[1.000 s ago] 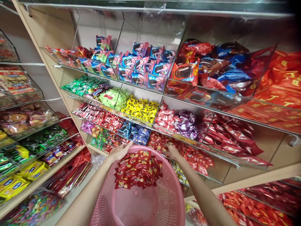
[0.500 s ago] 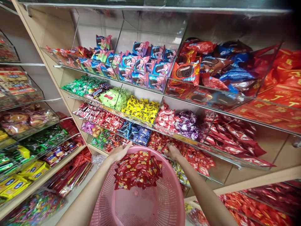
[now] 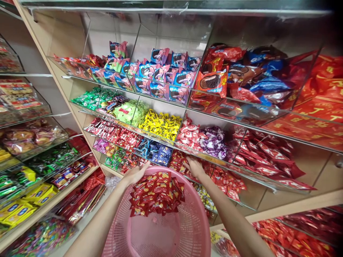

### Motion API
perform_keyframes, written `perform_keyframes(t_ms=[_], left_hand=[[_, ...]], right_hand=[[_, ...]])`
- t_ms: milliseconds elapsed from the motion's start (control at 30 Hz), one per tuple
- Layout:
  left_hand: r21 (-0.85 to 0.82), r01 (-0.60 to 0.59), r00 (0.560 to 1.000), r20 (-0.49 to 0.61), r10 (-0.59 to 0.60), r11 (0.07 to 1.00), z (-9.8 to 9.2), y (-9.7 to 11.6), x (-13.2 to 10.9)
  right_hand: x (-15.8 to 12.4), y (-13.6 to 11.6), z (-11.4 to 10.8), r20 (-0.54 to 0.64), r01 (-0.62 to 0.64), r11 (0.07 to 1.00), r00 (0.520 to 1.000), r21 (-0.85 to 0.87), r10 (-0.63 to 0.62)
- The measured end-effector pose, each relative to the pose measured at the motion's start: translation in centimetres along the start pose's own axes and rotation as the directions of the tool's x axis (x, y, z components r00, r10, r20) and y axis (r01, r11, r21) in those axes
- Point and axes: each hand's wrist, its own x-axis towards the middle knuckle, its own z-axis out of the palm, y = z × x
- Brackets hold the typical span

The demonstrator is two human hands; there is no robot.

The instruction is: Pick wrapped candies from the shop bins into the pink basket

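Note:
A pink plastic basket (image 3: 197, 210) tilts against the shelf in front of me. Red-wrapped candies (image 3: 158, 194) are heaped at its far end, and its lower part shows a bare bottom. My left hand (image 3: 136, 174) grips the basket's rim at the upper left, thumb along the edge. Just beyond the rim, my right hand (image 3: 195, 167) reaches over a shelf bin of similar red-wrapped candies (image 3: 177, 160). Its fingers are stretched out and apart, at or just above those candies; I see nothing held in them.
Clear-fronted shelves hold yellow-wrapped candies (image 3: 160, 123), purple-and-white candies (image 3: 213, 142) and blue-wrapped candies (image 3: 154, 150). A clear shelf edge (image 3: 206, 157) runs close above my right hand. Packaged snacks (image 3: 37, 196) fill another rack on the left.
My right hand has shifted slightly left and up over the red candies, and its fingers have stretched out. The basket and my left hand have stayed in place.

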Motion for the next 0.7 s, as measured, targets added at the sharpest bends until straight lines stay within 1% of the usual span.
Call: perform_keyframes(t_ms=[67,167,267,333,433,533,700], left_hand=[[0.006,0.007,1.0,0.001,-0.007,1.0,-0.1,0.0,-0.1],[0.016,0.015,1.0,-0.008,-0.014,1.0,0.0,-0.3,0.0],[0.034,0.013,1.0,-0.02,-0.012,0.999,0.0,-0.7,0.2],[0.043,0.018,1.0,-0.022,-0.017,0.999,0.0,-0.8,0.3],[0.04,0.031,0.999,-0.037,-0.03,0.999,0.0,-0.9,0.3],[0.029,0.024,0.999,-0.034,-0.023,0.999,0.0,-1.0,0.3],[0.039,0.02,0.999,-0.044,-0.018,0.999,0.2,-1.1,0.4]], right_hand=[[0.6,-1.4,0.2,0.024,0.024,1.0,0.999,-0.008,-0.023],[1.2,-3.2,0.9,0.111,0.06,0.998,0.992,-0.001,-0.059],[1.6,-4.2,1.2,0.205,0.097,0.995,0.973,0.026,-0.101],[1.8,-4.4,1.1,0.239,0.115,0.993,0.964,0.036,-0.12],[1.8,-4.3,0.7,0.249,0.133,0.991,0.959,0.022,-0.134],[1.5,-4.1,0.6,0.231,0.136,0.991,0.964,-0.004,-0.132],[1.1,-3.7,1.3,0.207,0.125,0.992,0.97,0.009,-0.124]])
